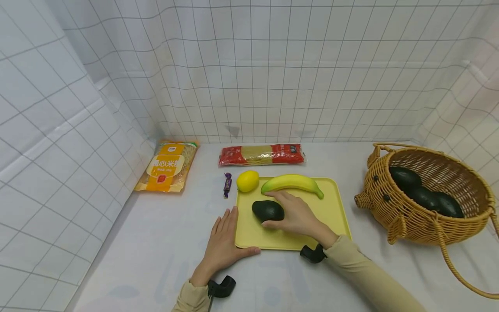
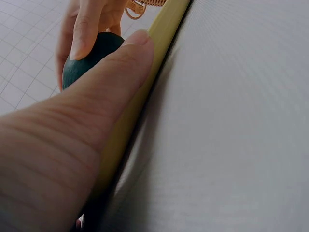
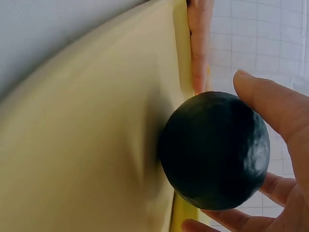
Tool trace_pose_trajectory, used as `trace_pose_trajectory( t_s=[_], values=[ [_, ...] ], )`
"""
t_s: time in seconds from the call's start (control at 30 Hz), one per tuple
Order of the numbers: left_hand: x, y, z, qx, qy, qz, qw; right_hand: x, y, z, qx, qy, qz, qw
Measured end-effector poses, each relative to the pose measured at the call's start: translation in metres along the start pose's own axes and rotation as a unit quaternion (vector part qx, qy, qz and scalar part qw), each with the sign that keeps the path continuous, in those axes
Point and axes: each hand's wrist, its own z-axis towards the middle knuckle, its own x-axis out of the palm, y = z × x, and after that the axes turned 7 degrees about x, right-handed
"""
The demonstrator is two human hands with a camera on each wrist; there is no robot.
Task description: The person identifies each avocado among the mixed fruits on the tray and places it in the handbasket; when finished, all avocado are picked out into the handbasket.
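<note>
My right hand (image 1: 298, 216) grips a dark green avocado (image 1: 267, 211), with the thumb on its near side and the fingers on the far side. The avocado is over the left part of a yellow tray (image 1: 327, 216); in the right wrist view the avocado (image 3: 215, 152) sits close to the tray surface. My left hand (image 1: 224, 242) lies at the tray's left edge with its fingers straight and the thumb stretched along the front corner. Behind the avocado, a yellow-green banana (image 1: 292, 183) lies along the tray's far side, and a lemon (image 1: 247, 181) sits at the far left corner.
On the right stands a pig-shaped wicker basket (image 1: 393, 216) holding several dark avocados (image 1: 425, 197), its handle looping toward the front. A purple-wrapped candy (image 1: 228, 185) lies left of the lemon. Farther back are a red noodle packet (image 1: 261, 155) and an orange food bag (image 1: 167, 167).
</note>
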Motion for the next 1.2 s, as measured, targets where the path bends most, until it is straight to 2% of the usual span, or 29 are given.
trace_pose_trajectory(
  t_s=[0.33,0.57,1.2],
  values=[
    [0.0,0.0,0.0,0.003,-0.005,-0.001,1.0,0.007,0.001,0.001,0.007,0.005,-0.003,1.0],
    [0.0,0.0,0.0,0.005,-0.008,-0.004,0.9999,0.012,0.001,-0.002,0.013,-0.007,0.004,0.9999],
    [0.0,0.001,0.0,0.003,-0.008,-0.006,0.9999,0.01,-0.001,-0.011,0.019,0.001,0.024,0.9995]
  ],
)
